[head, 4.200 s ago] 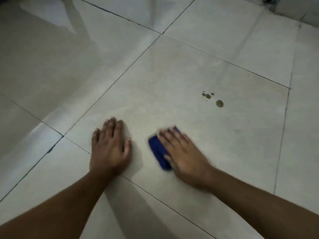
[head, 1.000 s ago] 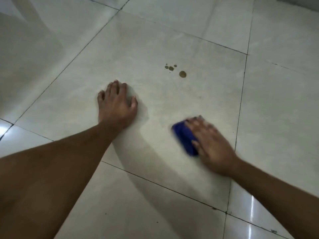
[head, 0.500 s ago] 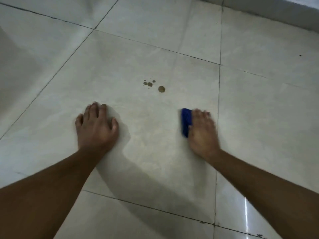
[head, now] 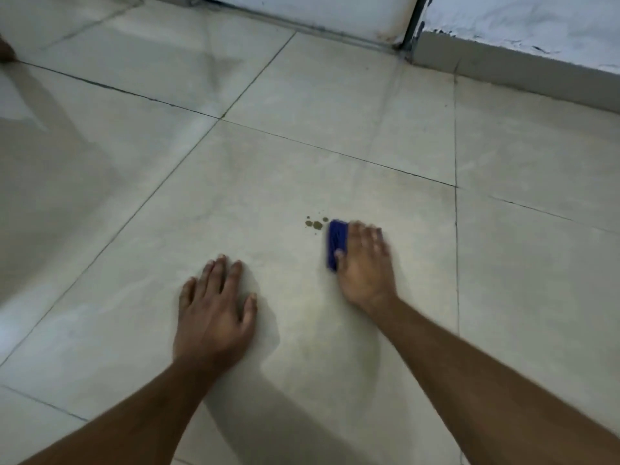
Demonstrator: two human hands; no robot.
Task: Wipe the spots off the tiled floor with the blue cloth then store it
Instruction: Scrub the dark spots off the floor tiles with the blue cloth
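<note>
Right hand (head: 364, 263) pressing the blue cloth (head: 335, 243) beside the spots (head: 315, 224)

Left hand (head: 214, 313) is lying flat on the tiled floor (head: 335, 129), fingers spread.

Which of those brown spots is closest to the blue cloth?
The small spot at the cluster's right end, just off the blue cloth; the bigger spot and the remaining small ones lie further left.

Dim, flat indoor light; soft arm shadows on glossy tiled floor (head: 335, 156); motion-blurred right hand (head: 364, 263).
</note>
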